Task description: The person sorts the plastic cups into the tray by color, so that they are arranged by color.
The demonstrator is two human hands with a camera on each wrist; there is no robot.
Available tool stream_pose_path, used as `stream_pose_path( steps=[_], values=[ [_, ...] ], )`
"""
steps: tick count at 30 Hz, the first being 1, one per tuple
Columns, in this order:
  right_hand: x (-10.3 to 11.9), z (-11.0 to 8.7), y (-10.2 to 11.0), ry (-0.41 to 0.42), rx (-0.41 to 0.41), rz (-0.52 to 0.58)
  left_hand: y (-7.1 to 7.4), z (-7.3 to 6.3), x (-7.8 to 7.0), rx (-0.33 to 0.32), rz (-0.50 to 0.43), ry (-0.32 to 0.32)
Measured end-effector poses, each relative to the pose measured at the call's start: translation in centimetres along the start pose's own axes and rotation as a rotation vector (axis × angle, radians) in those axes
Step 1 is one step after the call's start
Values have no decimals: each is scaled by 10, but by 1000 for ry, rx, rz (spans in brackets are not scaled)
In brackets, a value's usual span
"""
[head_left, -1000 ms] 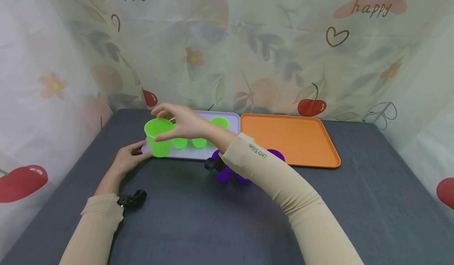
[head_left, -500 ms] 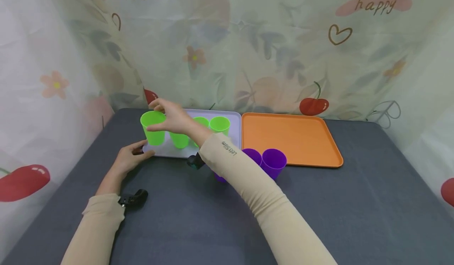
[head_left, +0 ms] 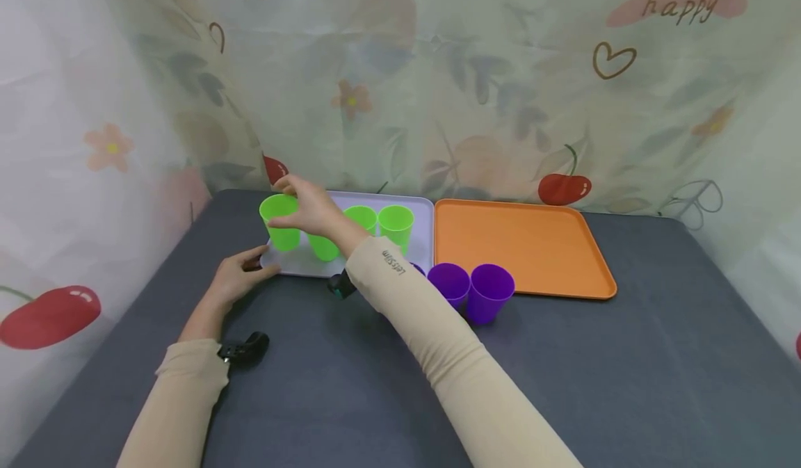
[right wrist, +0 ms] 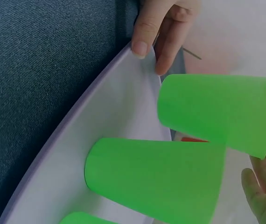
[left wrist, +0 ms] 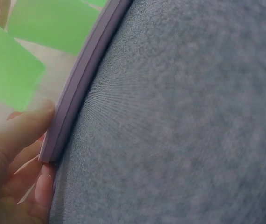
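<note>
Green cup (head_left: pixel 284 239), mouth up, is located over the left end of the lavender tray (head_left: pixel 423 230). Whether its base touches the tray cannot be determined. The right hand (head_left: pixel 316 211) has its grip clamped on this cup near the rim, thumb on the near side, fingers on the far side. The left hand (head_left: pixel 234 278) has its grip clamped on the tray's near left corner, thumb over the rim, fingers outside it.

Three further green cups stand upright on the tray: second cup (head_left: pixel 323 248), just beside the held one; third cup (head_left: pixel 362 218); and fourth cup (head_left: pixel 396 227), partly behind the right sleeve (head_left: pixel 432 329).

Orange tray (head_left: pixel 522 245) lies just right of the lavender one. Purple cups (head_left: pixel 491 294) stand on the dark counter (head_left: pixel 626 370) near the trays' front edges; the sleeve hides some. A printed curtain (head_left: pixel 400 99) hangs behind.
</note>
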State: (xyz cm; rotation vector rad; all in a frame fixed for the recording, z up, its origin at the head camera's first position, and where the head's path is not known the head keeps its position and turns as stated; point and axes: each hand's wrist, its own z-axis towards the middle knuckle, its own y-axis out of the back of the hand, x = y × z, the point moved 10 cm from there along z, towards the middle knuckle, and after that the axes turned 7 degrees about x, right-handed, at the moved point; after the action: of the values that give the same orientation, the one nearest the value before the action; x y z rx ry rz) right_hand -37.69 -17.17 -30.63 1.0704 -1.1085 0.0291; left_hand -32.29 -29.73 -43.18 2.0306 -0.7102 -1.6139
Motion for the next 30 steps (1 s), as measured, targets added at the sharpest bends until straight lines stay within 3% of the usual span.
stream_pose_path(
  steps=[8,15,30],
  values=[
    [-2,3,-12,-18,14,-132,2,-2,-3,-7,12,-13],
    [-8,3,-12,-69,-30,-233,1,0,-2,-11,3,-3],
    [-14,6,-15,-105,-39,-285,1,2,-1,-25,-8,-9]
  ],
)
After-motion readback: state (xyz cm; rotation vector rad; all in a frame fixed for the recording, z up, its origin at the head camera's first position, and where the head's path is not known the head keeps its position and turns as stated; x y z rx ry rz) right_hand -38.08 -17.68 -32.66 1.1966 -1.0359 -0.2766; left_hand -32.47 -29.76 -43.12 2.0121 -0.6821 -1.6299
